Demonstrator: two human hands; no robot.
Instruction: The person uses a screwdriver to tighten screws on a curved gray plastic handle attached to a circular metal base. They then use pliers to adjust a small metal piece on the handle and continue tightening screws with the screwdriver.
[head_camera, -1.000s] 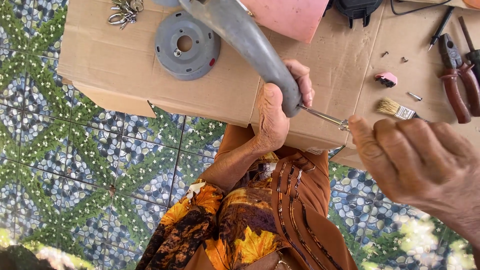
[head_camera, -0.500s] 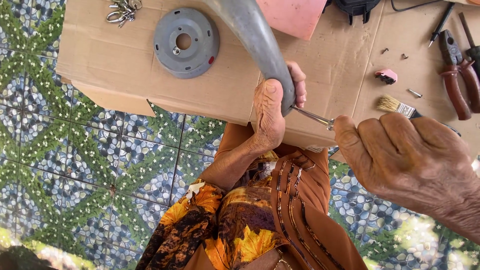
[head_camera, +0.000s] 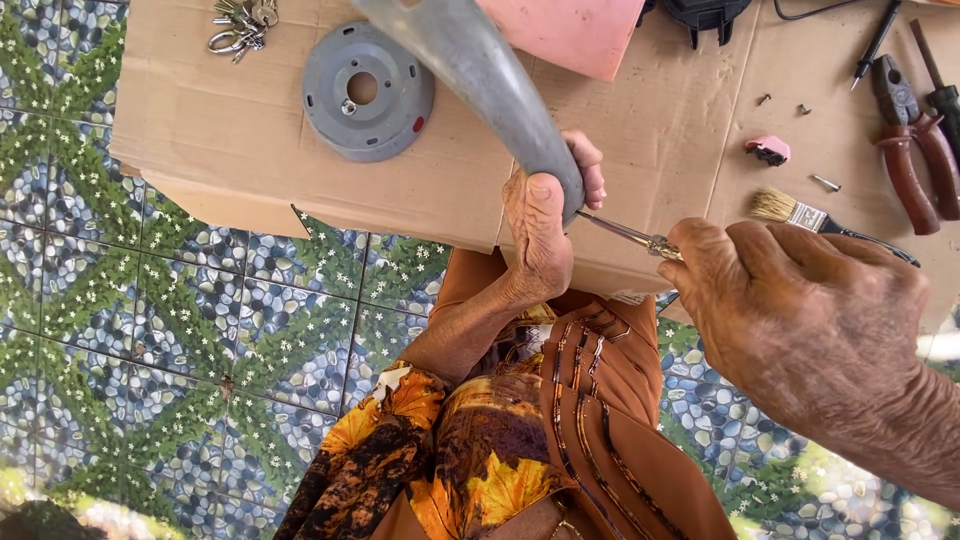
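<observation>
my right hand (head_camera: 800, 320) has slid left, fist closed on the screwdriver (head_camera: 630, 236); left hand (head_camera: 545, 235) clamps the stiff, smooth grey blade (head_camera: 470, 70) near its tip.

I see a grey, tapered fan blade (head_camera: 480, 85) slanting down across the cardboard surface (head_camera: 220, 130), narrow end gripped. A slim metal screwdriver (head_camera: 630, 235) lies nearly level, its tip seemingly meeting the blade's end.
</observation>
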